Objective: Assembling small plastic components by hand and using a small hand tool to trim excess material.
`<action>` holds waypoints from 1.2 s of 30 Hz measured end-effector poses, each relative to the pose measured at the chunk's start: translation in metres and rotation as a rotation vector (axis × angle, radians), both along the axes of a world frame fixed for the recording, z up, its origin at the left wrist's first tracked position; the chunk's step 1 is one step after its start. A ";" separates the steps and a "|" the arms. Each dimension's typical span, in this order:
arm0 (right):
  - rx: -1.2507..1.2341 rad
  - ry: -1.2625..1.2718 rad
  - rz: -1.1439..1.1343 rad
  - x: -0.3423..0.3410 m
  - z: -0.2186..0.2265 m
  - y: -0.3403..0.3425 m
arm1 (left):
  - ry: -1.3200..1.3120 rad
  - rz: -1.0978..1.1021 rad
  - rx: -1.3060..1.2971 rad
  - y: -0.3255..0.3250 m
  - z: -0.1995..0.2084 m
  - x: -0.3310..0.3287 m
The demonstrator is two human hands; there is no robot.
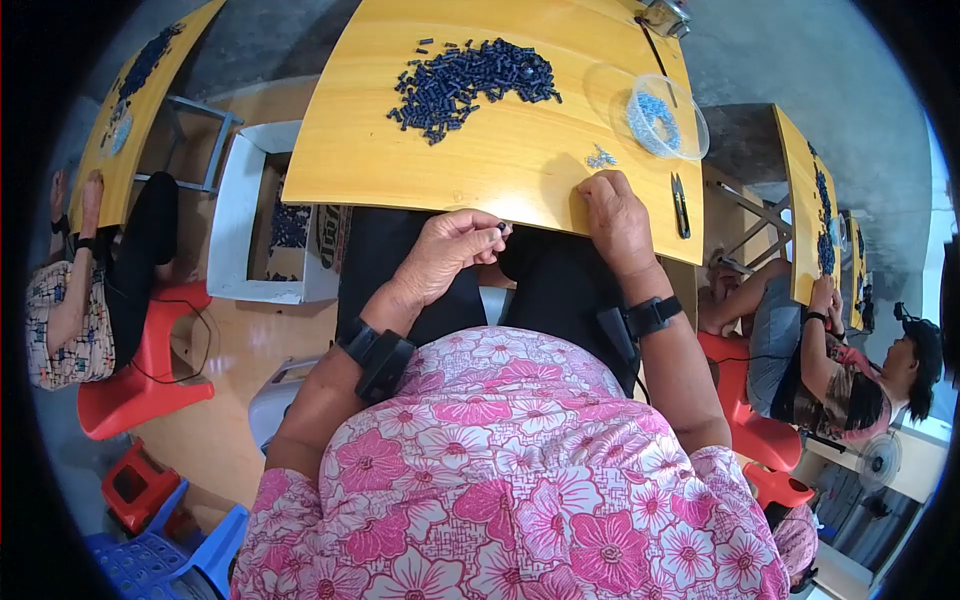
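Note:
My left hand (pixel 446 258) is just off the table's near edge, thumb and forefinger pinched on a small dark cylindrical piece (pixel 503 227). My right hand (pixel 615 222) rests at the near edge of the yellow table (pixel 400 180) with its fingers curled together; whatever they may hold is hidden. Just beyond those fingers lies a little cluster of pale, shiny small parts (pixel 601 158). Farther off, a big heap of short dark-blue cylinders (pixel 478 82) spreads over the tabletop. Right of the cluster stands a clear round tub (pixel 690 140) holding many light-blue small parts.
Black thread snips (pixel 681 206) lie near the table's right edge. Under the left side is a white box (pixel 232 220) with dark pieces inside. Co-workers sit at tables on both sides, on red chairs (pixel 150 365). A blue plastic chair (pixel 150 560) stands at lower left.

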State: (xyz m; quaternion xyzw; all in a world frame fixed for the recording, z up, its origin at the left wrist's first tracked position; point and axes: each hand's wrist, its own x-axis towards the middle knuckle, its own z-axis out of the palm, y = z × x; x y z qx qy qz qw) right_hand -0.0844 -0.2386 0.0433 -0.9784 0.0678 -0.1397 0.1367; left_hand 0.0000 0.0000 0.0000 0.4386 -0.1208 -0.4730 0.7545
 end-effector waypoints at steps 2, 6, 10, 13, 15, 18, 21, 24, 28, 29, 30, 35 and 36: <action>-0.064 -0.018 0.033 -0.003 -0.008 -0.002 | 0.002 0.013 0.030 -0.001 0.001 -0.001; -0.023 -0.036 0.059 -0.005 0.000 0.007 | 0.025 0.022 0.027 0.001 0.003 -0.006; 0.064 -0.102 0.052 0.001 0.002 0.009 | 0.014 0.018 0.038 0.002 0.000 -0.001; 0.404 -0.132 0.051 0.003 0.009 0.027 | 0.002 0.036 0.056 0.000 0.002 0.000; 1.160 0.082 -0.012 0.005 0.019 0.042 | -0.028 0.012 0.040 0.000 0.001 0.002; 1.327 0.158 0.019 0.009 0.024 0.058 | -0.046 0.016 0.064 0.000 0.002 0.001; 1.396 0.204 0.067 0.013 0.021 0.060 | -0.116 -0.003 0.087 0.001 0.003 0.001; 1.417 0.236 0.105 0.014 0.021 0.058 | -0.165 0.000 0.083 0.001 0.007 0.001; 1.419 0.241 0.076 0.014 0.020 0.058 | -0.216 -0.003 0.084 0.001 0.006 0.001; 1.417 0.243 0.081 0.014 0.021 0.058 | -0.213 -0.002 0.084 0.001 0.005 0.001; 1.415 0.244 0.085 0.013 0.021 0.058 | -0.218 -0.004 0.090 0.001 0.005 0.001; 1.381 0.237 0.082 0.012 0.023 0.058 | -0.230 -0.002 0.088 0.001 0.004 0.000; 1.377 0.240 0.081 0.012 0.023 0.059 | -0.233 -0.003 0.091 0.001 0.004 0.000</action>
